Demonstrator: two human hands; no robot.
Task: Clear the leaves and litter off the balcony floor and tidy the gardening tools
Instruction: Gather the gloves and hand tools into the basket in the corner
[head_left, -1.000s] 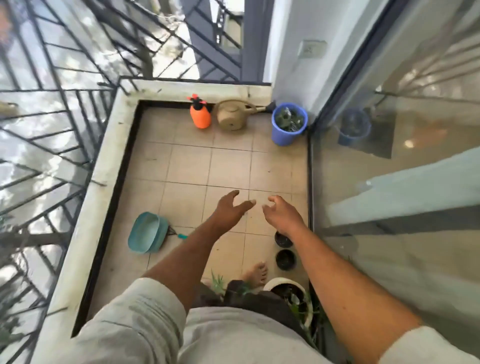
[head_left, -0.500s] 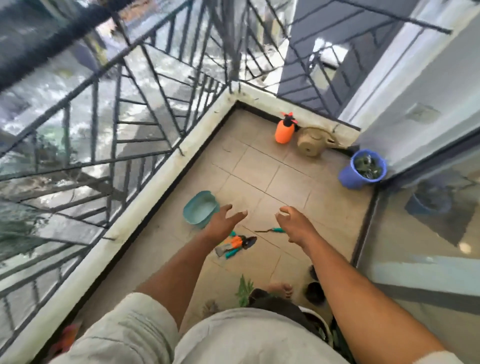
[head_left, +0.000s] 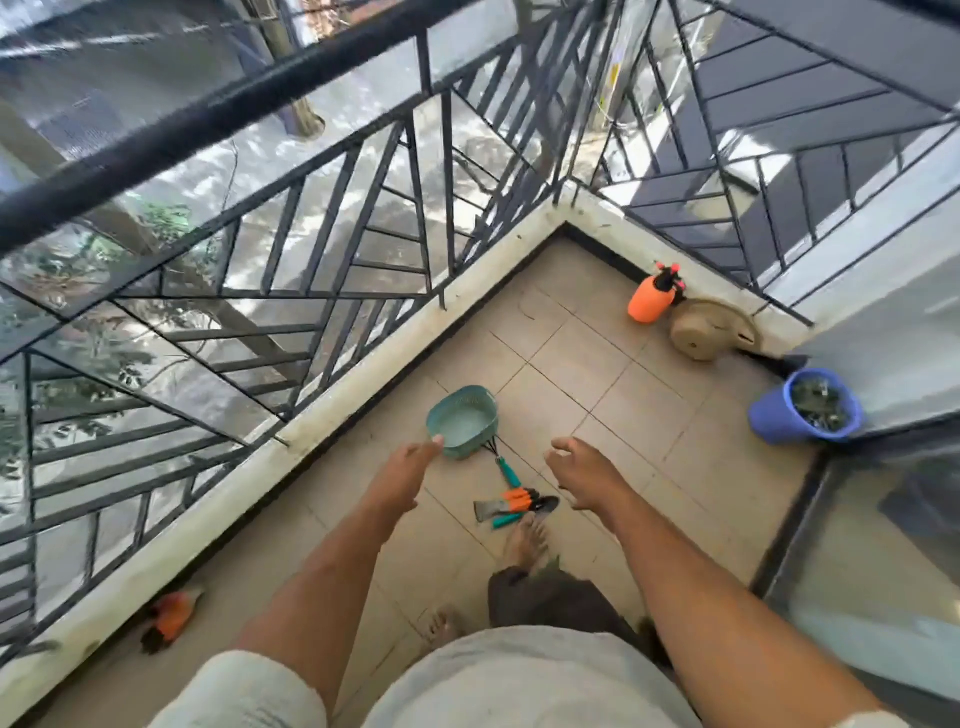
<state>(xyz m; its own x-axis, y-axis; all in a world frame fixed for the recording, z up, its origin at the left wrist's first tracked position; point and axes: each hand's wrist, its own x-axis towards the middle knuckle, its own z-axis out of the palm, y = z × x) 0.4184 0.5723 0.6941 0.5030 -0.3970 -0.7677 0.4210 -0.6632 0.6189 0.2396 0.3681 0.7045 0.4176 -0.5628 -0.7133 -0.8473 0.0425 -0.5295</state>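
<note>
Both hands hang above the floor, holding nothing. The left hand (head_left: 410, 470) is relaxed near the teal basket (head_left: 461, 422). The right hand (head_left: 587, 475) has loosely spread fingers above the garden tools (head_left: 514, 505).

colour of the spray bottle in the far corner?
Orange body, black pump top with red-orange trim: the plastic spray bottle, clearest in the head view.

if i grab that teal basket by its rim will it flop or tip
The teal basket looks like moulded plastic with slotted walls, so probably stiff and light. It appears empty, so little should spill. Being light, it may well slide on the smooth tiles if nudged.
</note>
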